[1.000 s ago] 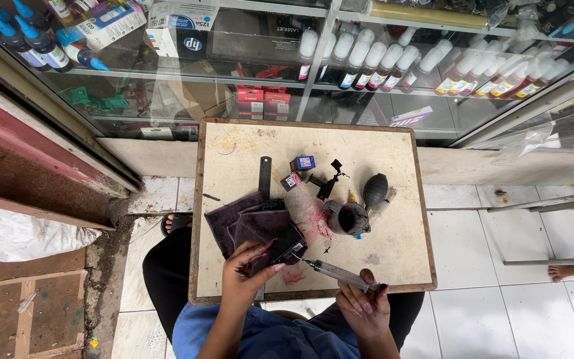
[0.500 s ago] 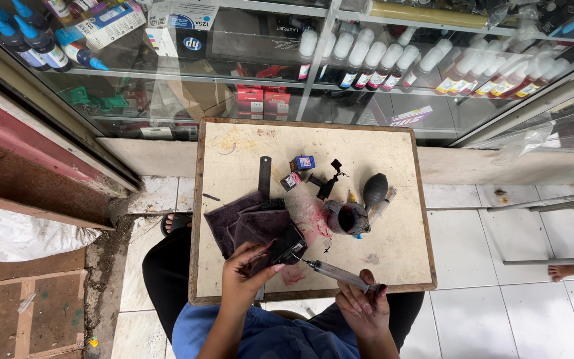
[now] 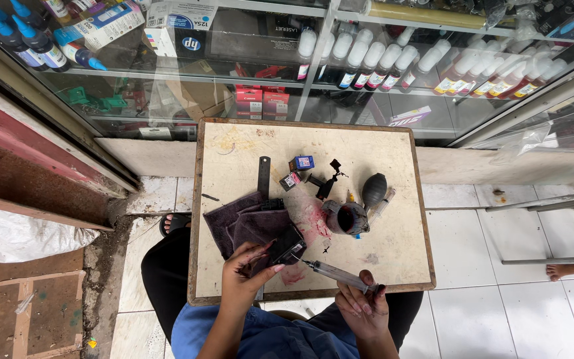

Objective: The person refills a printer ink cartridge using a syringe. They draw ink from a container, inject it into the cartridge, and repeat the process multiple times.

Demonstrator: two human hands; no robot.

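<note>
Two shelves of bottles are lining the glass display case [image 3: 367, 60] ahead of me, and under it the square wooden tabletop [image 3: 393, 246] is carrying everything I am working with. Across its near left part a dark purple cloth [image 3: 234, 223] is lying rumpled, stained pink at its right edge. Beyond it are sitting a grey rubber bulb blower [image 3: 374, 189], a round dark cup [image 3: 345, 218] and two small cartridges [image 3: 298, 171]. I am steadying a black ink cartridge [image 3: 287, 244] on the cloth with my left hand [image 3: 250, 269], fingers curled closed around its near side. My right hand [image 3: 361, 307], at the front edge of the tabletop, is pinching the plunger end of a syringe [image 3: 335, 272], whose needle tip is touching the cartridge. Compared with a second ago nothing is shifting: both hands are staying put, so the needle is remaining seated.
</note>
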